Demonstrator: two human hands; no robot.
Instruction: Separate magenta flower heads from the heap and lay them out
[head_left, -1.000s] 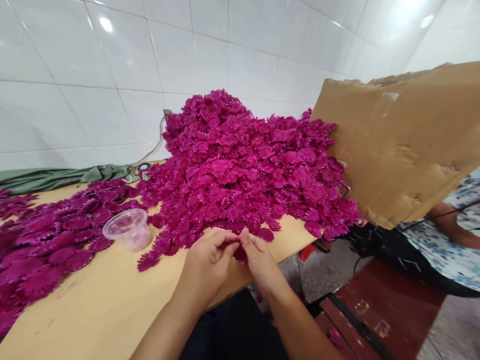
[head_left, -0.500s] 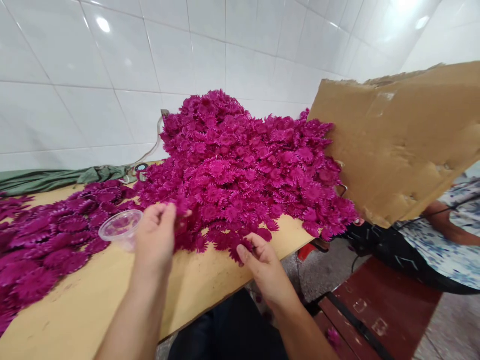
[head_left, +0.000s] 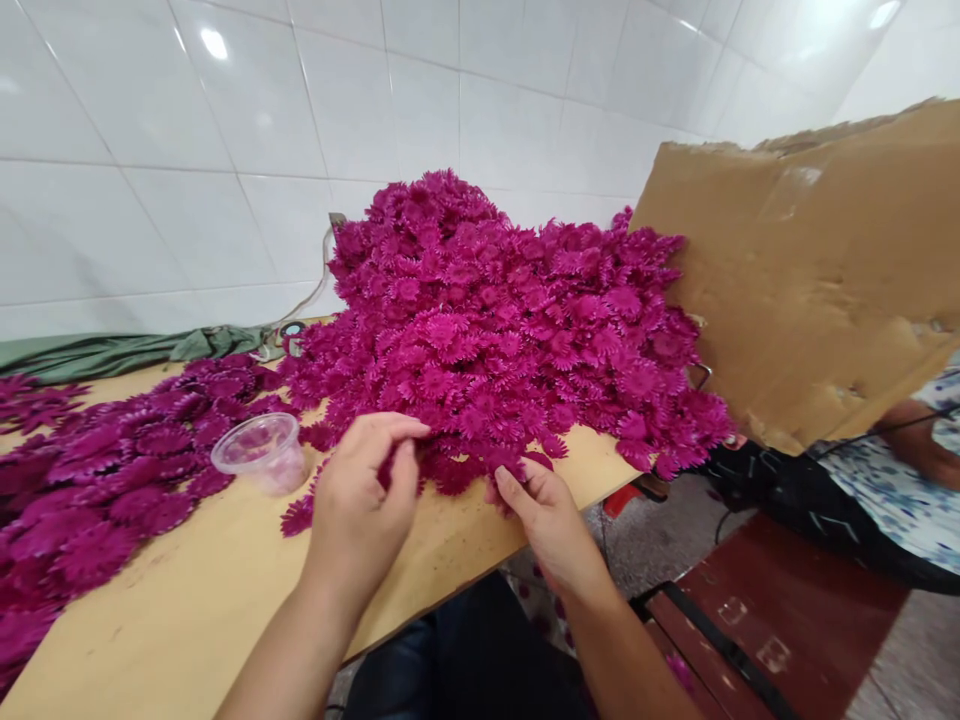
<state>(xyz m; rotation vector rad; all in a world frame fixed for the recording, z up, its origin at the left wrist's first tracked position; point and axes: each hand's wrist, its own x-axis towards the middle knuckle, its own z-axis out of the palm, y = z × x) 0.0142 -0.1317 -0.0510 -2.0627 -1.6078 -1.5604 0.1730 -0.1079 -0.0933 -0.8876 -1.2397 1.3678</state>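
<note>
A large heap of magenta artificial flower heads (head_left: 480,320) fills the middle of the table. My right hand (head_left: 536,500) pinches a magenta flower (head_left: 506,470) between thumb and fingers at the heap's front edge. Just left of it, my left hand (head_left: 375,465) is held low before the heap, fingers curved and thumb apart, with nothing visible in its grip. Behind these fingers some blossoms are hidden. One loose flower head (head_left: 298,515) lies beside my left wrist. A clear plastic cup (head_left: 262,450) stands further left, with small contents that I cannot make out.
More flattened magenta flowers (head_left: 112,480) spread over the left of the yellow tabletop (head_left: 187,590). Green cloth (head_left: 135,350) lies along the tiled wall. A cardboard sheet (head_left: 802,280) stands at the right, partly hiding another person (head_left: 915,480). Below is a dark red bench (head_left: 802,600).
My left hand has moved right, away from the cup and closer to my right hand, and its fingers have opened from a pinch on a flower. My right hand keeps its pinch.
</note>
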